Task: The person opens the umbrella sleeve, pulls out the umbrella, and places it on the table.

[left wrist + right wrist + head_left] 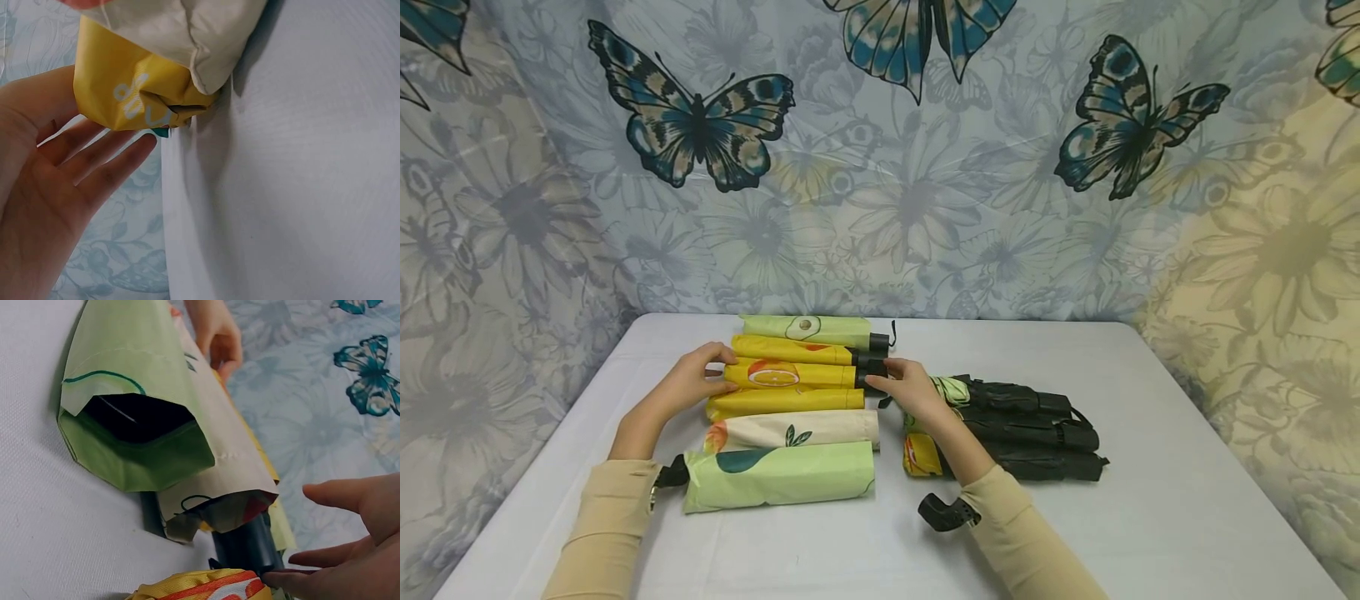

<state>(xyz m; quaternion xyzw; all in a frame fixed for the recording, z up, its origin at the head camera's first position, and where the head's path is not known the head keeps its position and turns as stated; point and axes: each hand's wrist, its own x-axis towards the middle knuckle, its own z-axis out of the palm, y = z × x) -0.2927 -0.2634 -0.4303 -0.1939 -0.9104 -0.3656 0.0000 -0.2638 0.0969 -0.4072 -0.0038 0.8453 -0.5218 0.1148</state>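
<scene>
Several folding umbrellas in printed sleeves lie stacked in a row on the table. My left hand [688, 379] is at the left end of the yellow umbrella with an orange slice [823, 377], thumb and a finger on either side of it. In the left wrist view its other fingers [119, 165] stretch out under a yellow sleeve [125, 87]. At the opposite end, my right hand [917, 392] has thumb and fingertips at the black handle [871, 367]. Its fingers look extended in the right wrist view, beside a black handle [250, 544].
An avocado-print umbrella [842, 328] lies furthest back. Nearer me are another yellow one [805, 402], a cream one [838, 429] and a light green sleeve [805, 479] with an open end. Black folded umbrellas [1030, 429] lie right, under my right forearm. Butterfly-print cloth [910, 250] hangs behind the white table [1165, 500].
</scene>
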